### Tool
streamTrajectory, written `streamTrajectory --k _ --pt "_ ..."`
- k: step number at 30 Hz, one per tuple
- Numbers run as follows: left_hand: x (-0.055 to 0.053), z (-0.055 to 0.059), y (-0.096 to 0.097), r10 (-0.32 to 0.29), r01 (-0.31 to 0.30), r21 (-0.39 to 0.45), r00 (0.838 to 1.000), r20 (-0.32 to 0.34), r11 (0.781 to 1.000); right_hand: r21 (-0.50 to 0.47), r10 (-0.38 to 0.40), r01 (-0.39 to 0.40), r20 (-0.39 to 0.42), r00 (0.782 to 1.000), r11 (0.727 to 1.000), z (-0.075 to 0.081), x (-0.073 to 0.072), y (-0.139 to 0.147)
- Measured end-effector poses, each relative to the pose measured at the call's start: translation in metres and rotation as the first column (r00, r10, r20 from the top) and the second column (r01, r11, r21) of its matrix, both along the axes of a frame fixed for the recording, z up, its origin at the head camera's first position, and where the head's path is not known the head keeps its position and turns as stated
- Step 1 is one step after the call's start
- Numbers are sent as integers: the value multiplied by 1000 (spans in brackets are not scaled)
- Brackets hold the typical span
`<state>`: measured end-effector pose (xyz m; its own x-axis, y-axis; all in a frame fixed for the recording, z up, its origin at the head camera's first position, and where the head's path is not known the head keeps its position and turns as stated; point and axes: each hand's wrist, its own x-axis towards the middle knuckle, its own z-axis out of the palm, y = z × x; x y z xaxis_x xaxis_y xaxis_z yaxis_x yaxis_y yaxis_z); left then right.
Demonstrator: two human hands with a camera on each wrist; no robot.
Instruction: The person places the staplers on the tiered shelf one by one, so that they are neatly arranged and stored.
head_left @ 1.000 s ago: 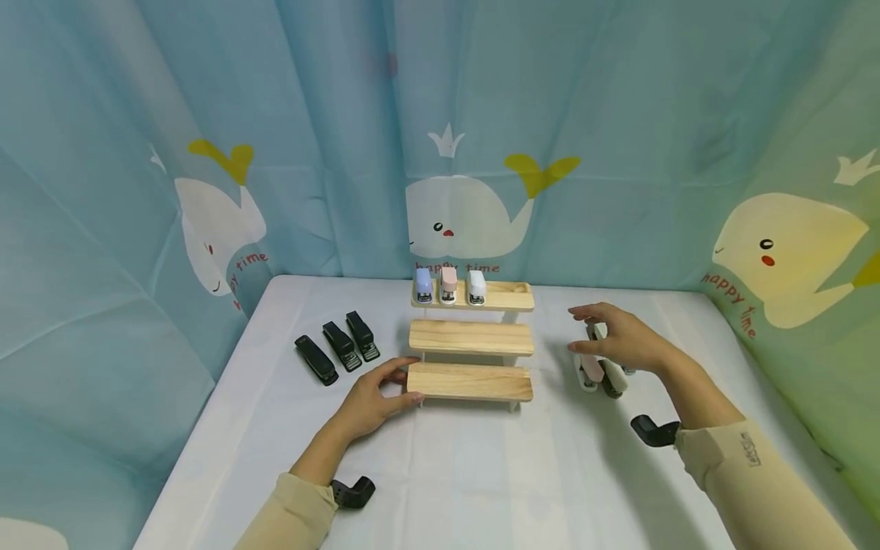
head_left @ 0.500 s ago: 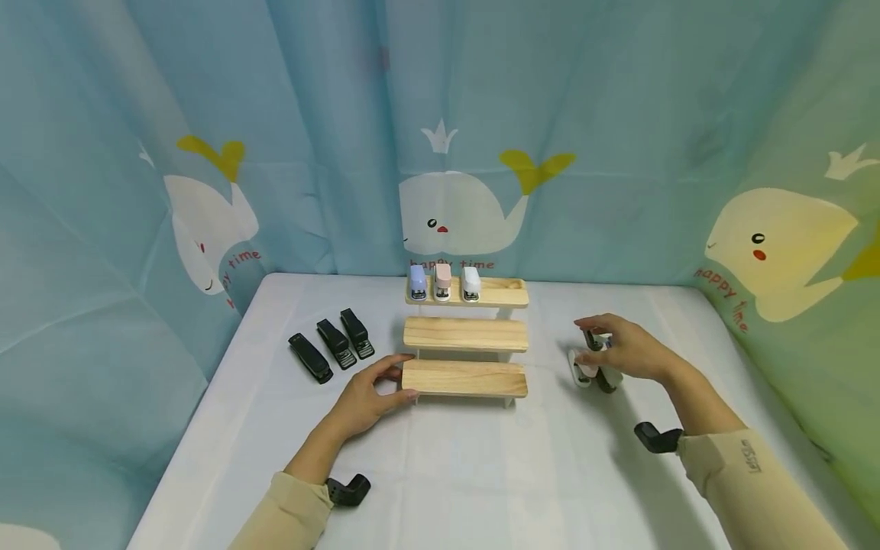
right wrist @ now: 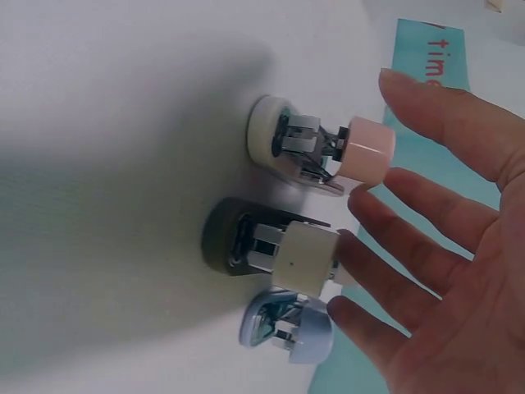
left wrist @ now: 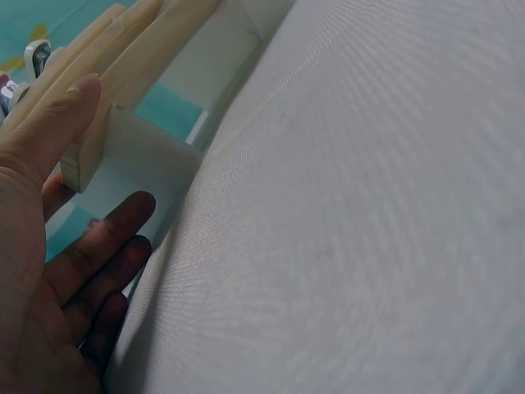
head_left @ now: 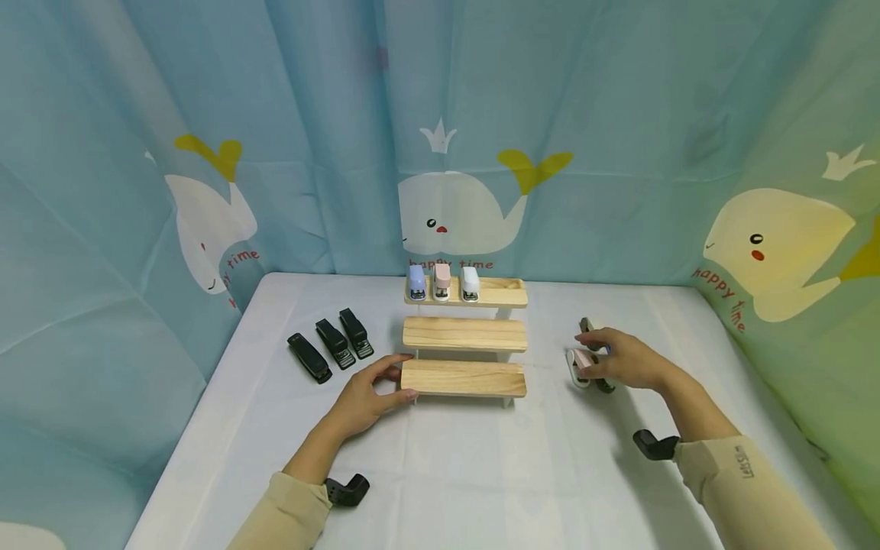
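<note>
A three-step wooden display stand [head_left: 464, 376] stands mid-table. My left hand [head_left: 363, 397] grips the left end of its lowest board, thumb and index finger on opposite edges; the other fingers stay loose in the left wrist view. At the right, my right hand [head_left: 627, 359] reaches over a cluster of small staplers, thumb and fingers spread apart. In the right wrist view, a pink-and-white stapler [right wrist: 367, 150] sits between thumb and fingers, which seem close to it or touching. Beside it are a cream-topped dark stapler [right wrist: 305, 258] and a light blue stapler [right wrist: 312, 335].
The stand's top board carries a blue mini stapler [head_left: 417, 283], a pink mini stapler [head_left: 441, 282] and a white mini stapler [head_left: 470, 283]. Three black staplers [head_left: 335, 344] lie left of the stand. A whale-print curtain [head_left: 316, 206] hangs around the table's back and sides.
My right hand has come down and slightly nearer over the stapler cluster, around the pink one. The left hand keeps its place on the stand; the head view has shifted slightly.
</note>
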<state>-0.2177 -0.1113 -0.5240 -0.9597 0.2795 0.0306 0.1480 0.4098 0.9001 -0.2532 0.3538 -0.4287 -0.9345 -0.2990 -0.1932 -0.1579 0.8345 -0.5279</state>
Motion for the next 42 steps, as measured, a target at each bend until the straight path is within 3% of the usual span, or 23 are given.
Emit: streamTrajectory --k 16,42 --pt "-1 -2 0 -4 4 9 1000 4 1000 21 13 -15 89 996 1000 -9 -4 2" --pt "-2 -2 -1 -11 11 6 1000 -5 1000 18 5 -5 49 999 1000 -18 -3 0"
